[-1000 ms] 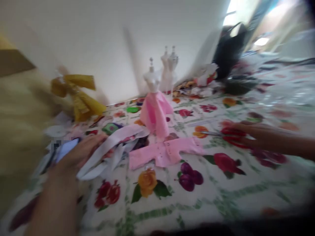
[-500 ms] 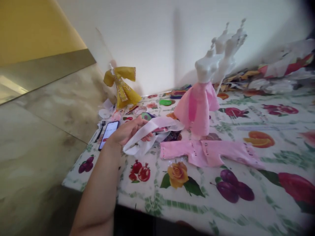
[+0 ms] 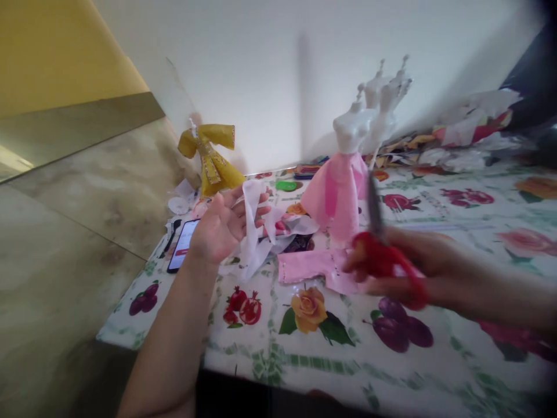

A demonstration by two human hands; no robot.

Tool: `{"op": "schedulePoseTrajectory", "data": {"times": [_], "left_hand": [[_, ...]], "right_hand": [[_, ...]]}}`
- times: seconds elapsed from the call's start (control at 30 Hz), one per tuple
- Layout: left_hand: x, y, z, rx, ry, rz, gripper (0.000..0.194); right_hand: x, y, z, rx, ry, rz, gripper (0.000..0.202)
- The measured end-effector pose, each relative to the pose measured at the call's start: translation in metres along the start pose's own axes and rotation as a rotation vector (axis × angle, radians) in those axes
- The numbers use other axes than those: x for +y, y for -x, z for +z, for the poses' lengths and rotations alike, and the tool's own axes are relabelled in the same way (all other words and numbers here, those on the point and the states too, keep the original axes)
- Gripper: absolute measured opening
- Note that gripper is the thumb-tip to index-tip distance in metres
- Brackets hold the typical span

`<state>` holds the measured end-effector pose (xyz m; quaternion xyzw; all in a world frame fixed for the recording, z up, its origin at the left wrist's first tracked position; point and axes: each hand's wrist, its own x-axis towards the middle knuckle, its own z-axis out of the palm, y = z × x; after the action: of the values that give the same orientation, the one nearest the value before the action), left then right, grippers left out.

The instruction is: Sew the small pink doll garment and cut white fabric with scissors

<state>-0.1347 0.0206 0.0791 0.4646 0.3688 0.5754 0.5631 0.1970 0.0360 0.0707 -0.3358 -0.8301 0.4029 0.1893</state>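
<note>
My left hand (image 3: pixel 224 223) is palm up at the left of the table, its fingers partly spread. A thin white fabric strip (image 3: pixel 251 215) is caught across those fingers and hangs down to the tablecloth. From the right comes my right hand (image 3: pixel 418 261), blurred, wrapped round red-handled scissors (image 3: pixel 378 258) whose dark blades point up. Beneath and behind the scissors lies a small pink garment (image 3: pixel 304 264), partly hidden by the hand. A pink skirt (image 3: pixel 333 200) dresses a white doll-sized mannequin (image 3: pixel 351 128) behind it.
A yellow doll dress (image 3: pixel 213 154) on a stand is at the back left. The phone (image 3: pixel 180 249) lies near the table's left edge. Other white mannequins (image 3: pixel 387 98) stand behind the pink skirt. Fabric scraps (image 3: pixel 465 136) are heaped at the back right. A green object (image 3: pixel 286 186) lies near the wall.
My right hand has come into view from the right with the scissors. My left hand has turned palm up and its fingers have spread; the white strip now hangs more upright.
</note>
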Motion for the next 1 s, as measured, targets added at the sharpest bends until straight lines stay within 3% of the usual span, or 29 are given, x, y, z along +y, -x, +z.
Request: {"op": "schedulePoseTrajectory", "data": {"times": [0.07, 0.17, 0.3, 0.4, 0.47, 0.57, 0.63, 0.7, 0.83, 1.0], "left_hand": [[-0.001, 0.001, 0.004, -0.029, 0.026, -0.009, 0.050], [0.001, 0.001, 0.005, -0.069, 0.055, -0.011, 0.046], [0.005, 0.002, -0.001, -0.039, 0.024, 0.017, 0.039], [0.007, 0.003, -0.004, -0.022, 0.008, 0.058, 0.036], [0.008, 0.004, -0.004, -0.006, 0.000, 0.077, 0.035], [0.011, 0.005, -0.005, 0.055, -0.035, 0.080, 0.033], [0.013, 0.005, -0.009, 0.094, -0.060, 0.087, 0.032], [0.015, 0.004, -0.014, 0.124, -0.092, 0.085, 0.030], [0.016, 0.002, -0.024, 0.186, -0.218, 0.029, 0.029], [0.008, 0.000, -0.029, 0.059, -0.420, -0.134, 0.033]], "right_hand": [[-0.025, -0.034, 0.016, -0.103, -0.232, -0.040, 0.030], [-0.040, -0.078, 0.037, 0.028, -0.436, -0.144, 0.033], [-0.041, -0.122, 0.037, 0.268, -0.462, -0.225, 0.038], [-0.049, -0.143, 0.028, 0.260, -0.342, -0.222, 0.046], [-0.059, -0.151, 0.026, 0.103, -0.334, -0.199, 0.041], [-0.068, -0.159, 0.030, -0.238, -0.423, -0.232, 0.030], [-0.069, -0.163, 0.032, -0.376, -0.455, -0.266, 0.028], [-0.065, -0.166, 0.030, -0.388, -0.456, -0.269, 0.028], [-0.057, -0.165, 0.018, -0.284, -0.428, -0.234, 0.027], [-0.054, -0.155, 0.009, -0.154, -0.338, -0.178, 0.024]]}}
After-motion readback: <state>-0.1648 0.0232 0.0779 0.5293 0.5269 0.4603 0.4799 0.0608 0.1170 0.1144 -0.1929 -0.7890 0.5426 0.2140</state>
